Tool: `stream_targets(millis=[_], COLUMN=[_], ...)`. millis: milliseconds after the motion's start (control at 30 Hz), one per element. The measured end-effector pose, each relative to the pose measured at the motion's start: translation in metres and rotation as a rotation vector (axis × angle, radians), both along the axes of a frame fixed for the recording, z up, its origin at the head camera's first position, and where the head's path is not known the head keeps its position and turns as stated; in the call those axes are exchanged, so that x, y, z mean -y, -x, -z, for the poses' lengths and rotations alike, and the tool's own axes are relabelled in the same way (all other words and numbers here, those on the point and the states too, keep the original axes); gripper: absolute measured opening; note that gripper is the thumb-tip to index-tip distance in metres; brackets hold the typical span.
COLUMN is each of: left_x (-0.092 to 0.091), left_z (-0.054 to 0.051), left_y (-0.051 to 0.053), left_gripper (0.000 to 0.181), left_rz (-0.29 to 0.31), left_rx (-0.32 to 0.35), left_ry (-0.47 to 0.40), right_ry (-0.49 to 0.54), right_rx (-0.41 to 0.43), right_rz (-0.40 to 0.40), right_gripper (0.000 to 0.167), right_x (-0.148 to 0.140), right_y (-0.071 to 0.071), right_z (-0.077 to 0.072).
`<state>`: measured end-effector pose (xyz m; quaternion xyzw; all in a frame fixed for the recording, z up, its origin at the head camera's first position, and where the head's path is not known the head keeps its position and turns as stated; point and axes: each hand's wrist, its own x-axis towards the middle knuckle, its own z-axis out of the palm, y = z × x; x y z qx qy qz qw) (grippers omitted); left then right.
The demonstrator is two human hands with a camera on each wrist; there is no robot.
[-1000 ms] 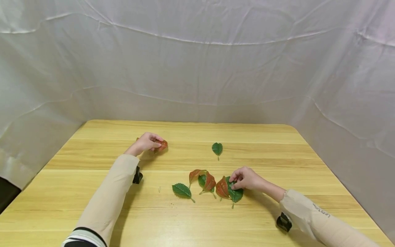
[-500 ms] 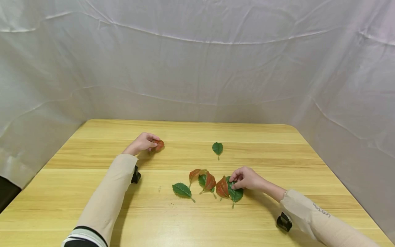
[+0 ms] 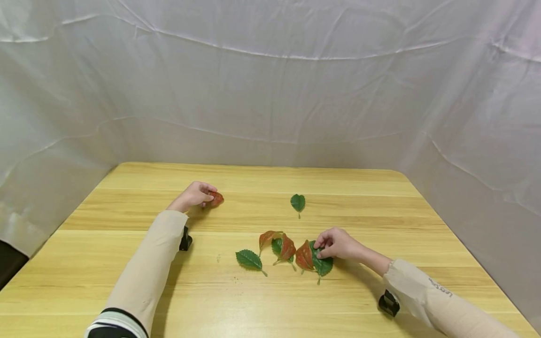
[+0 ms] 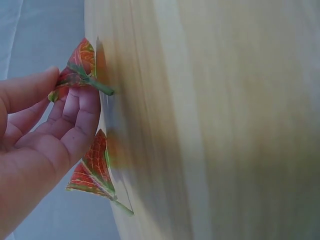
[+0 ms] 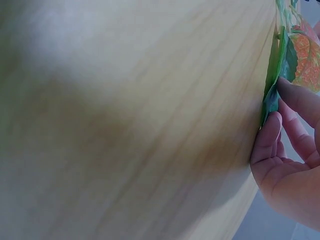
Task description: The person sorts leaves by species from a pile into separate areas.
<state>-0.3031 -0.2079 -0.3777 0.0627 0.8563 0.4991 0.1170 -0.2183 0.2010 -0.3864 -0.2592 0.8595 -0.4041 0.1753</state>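
At the back left of the table, my left hand (image 3: 196,193) pinches a red leaf (image 3: 217,199) between thumb and fingers. Its green stem sticks out toward the tabletop in the left wrist view. A second red leaf (image 4: 92,172) sits at the table surface beside that hand, hidden behind it in the head view. My right hand (image 3: 338,245) pinches the upper edge of a green leaf (image 3: 322,266) lying on the table at the middle right. Against that leaf's left side rests another red leaf (image 3: 304,257), also visible in the right wrist view.
Left of the right hand lie two red leaves, one curved (image 3: 267,239) and one upright (image 3: 287,249) over a green leaf (image 3: 276,246). Another green leaf (image 3: 249,259) lies further left, and one (image 3: 297,203) farther back. Pale cloth (image 3: 270,94) surrounds the wooden table (image 3: 270,305).
My left hand has shifted slightly left with the red leaf, mostly in the first half second. The right hand and the other leaves stay in place.
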Motion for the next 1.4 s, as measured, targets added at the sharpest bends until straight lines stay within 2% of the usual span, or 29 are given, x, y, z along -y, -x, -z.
stream_targets(millis=[267,400,667,1067,1233,1400], left_x=[0.002,0.002,0.006,0.009,0.004,-0.005], left_z=[-0.001,-0.005,-0.017,-0.021,-0.023,-0.023], left_y=[0.0,-0.001,-0.003,-0.006,-0.006,-0.006], left_gripper=[0.03,0.03,0.033,0.029,0.025,0.02], left_rz=[-0.034,-0.051,-0.134,-0.215,-0.235,-0.224], left_rx=[-0.036,-0.049,-0.064,-0.13,-0.175,-0.224], left_ry=[0.037,0.048,0.066,0.053,0.058,0.06], right_ry=[0.002,0.002,-0.001,0.009,0.003,-0.012], right_rx=[0.006,0.003,-0.012,0.002,-0.005,-0.009], right_rz=[0.003,0.001,-0.004,-0.006,-0.009,-0.003], right_gripper=[0.015,0.015,0.015,0.015,0.014,0.013], right_x=[0.0,0.001,0.001,0.0,-0.002,-0.002], right_y=[-0.001,0.0,0.001,-0.001,0.0,0.001], right_z=[-0.001,-0.002,-0.001,0.0,0.001,0.002])
